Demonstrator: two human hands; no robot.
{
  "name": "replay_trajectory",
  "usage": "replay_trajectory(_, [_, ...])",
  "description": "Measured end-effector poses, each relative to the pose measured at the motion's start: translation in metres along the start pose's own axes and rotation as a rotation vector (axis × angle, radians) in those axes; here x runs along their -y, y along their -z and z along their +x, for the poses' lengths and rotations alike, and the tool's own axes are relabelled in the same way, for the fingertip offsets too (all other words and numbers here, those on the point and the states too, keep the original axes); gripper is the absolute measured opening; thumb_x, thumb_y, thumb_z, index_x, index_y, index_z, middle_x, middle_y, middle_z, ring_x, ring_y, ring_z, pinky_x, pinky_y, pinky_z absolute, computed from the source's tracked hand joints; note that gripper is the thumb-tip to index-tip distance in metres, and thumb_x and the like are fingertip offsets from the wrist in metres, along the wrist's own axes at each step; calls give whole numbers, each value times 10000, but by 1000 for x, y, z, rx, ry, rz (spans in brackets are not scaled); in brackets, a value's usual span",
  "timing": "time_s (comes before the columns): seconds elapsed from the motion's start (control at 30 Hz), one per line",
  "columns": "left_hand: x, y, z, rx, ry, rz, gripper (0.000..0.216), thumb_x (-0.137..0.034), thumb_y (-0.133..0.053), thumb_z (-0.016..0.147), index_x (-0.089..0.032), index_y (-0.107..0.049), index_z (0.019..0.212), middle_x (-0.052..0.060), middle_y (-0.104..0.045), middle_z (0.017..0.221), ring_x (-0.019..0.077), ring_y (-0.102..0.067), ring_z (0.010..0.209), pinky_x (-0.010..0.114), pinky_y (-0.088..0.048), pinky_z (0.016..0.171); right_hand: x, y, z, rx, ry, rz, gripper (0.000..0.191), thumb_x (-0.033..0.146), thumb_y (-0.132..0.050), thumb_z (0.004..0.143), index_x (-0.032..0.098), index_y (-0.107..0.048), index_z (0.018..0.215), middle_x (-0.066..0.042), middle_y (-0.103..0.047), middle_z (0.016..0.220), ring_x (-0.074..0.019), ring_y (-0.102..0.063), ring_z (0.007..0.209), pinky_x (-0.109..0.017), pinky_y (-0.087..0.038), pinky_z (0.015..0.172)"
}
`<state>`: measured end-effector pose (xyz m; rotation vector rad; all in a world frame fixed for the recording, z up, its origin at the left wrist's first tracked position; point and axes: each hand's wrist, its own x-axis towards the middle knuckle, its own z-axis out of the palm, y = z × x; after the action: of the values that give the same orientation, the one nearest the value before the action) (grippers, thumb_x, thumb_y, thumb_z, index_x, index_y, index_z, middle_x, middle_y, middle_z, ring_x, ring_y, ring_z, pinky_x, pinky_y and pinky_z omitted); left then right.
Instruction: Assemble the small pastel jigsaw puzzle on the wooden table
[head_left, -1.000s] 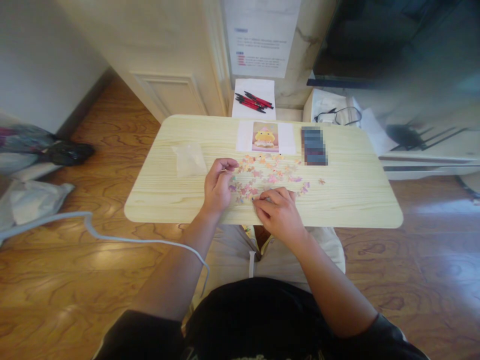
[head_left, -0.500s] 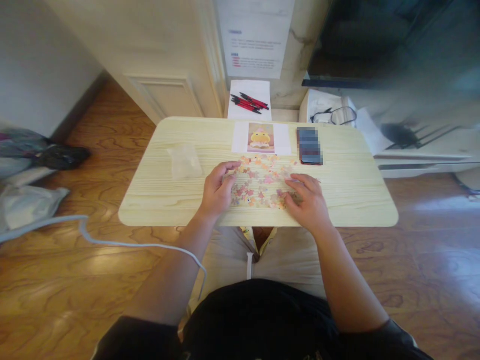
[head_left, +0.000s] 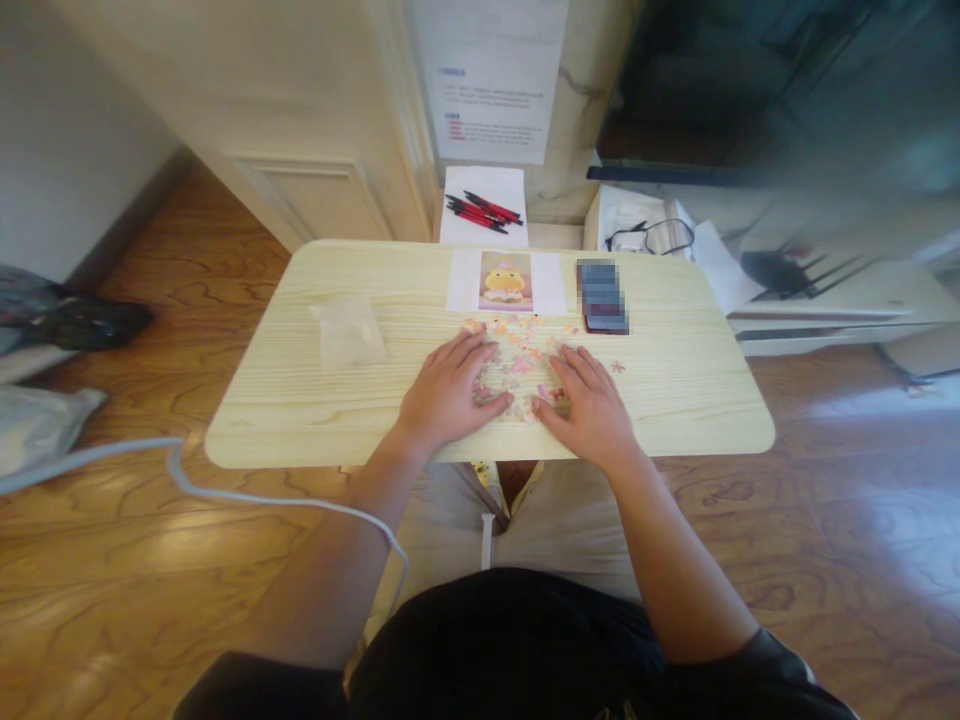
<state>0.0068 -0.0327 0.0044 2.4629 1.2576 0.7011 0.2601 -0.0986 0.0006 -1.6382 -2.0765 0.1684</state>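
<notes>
Many small jigsaw puzzle pieces [head_left: 521,364] in pink, orange and yellow lie loose on the light wooden table [head_left: 270,400]. My left hand [head_left: 451,390] rests flat over the left side of the pieces, fingers stretched forward and thumb out to the right. On the right side, my right hand [head_left: 586,402] lies palm down with its fingers spread and its thumb pointing inward. Both hands cover some of the pieces. One stray puzzle piece [head_left: 618,367] sits apart, to the right of my right hand. Behind the pieces lies a printed sheet with a picture of a yellow figure [head_left: 506,281].
A translucent plastic bag [head_left: 351,332] lies on the table's left part. A phone [head_left: 603,297], blurred by pixels, is at the back right. Red and black pens [head_left: 484,212] rest on white paper beyond the table. A pale cable [head_left: 285,500] crosses my left forearm.
Both hands have flattened onto the puzzle pieces and come closer together, gathering the pieces into a narrower patch. A stray piece now shows to the right. The whole view has shifted slightly.
</notes>
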Motion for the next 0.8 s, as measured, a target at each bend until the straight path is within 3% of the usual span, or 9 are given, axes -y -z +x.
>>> replay_trajectory(0.23, [-2,3,0,28,-17,14,555,-517,-720,916,-279,-669,1414,95,-538,1624,372,-447,1538,600,-352,1272,4,3,0,5,16,-20,576,512,-665,992,237,-604,1494,-128,-504,1644,-383,-419,1548,-625,-357,1269])
replay_trajectory(0.53, [-4,6,0,52,-52,16,427,-478,-732,908,-370,-752,1320,41,-565,1596,368,-452,1525,634,-315,1283,9,9,0,21,57,-29,483,529,-687,987,327,-678,1426,-60,-478,1667,-393,-353,1579,-663,-334,1268])
replay_trajectory(0.8, [-5,6,0,40,-51,0,425,-494,-716,919,-350,-753,1318,56,-565,1592,368,-456,1518,628,-322,1280,9,8,1,43,55,-46,566,574,-666,991,310,-627,1490,-79,-465,1674,-401,-329,1587,-672,-314,1274])
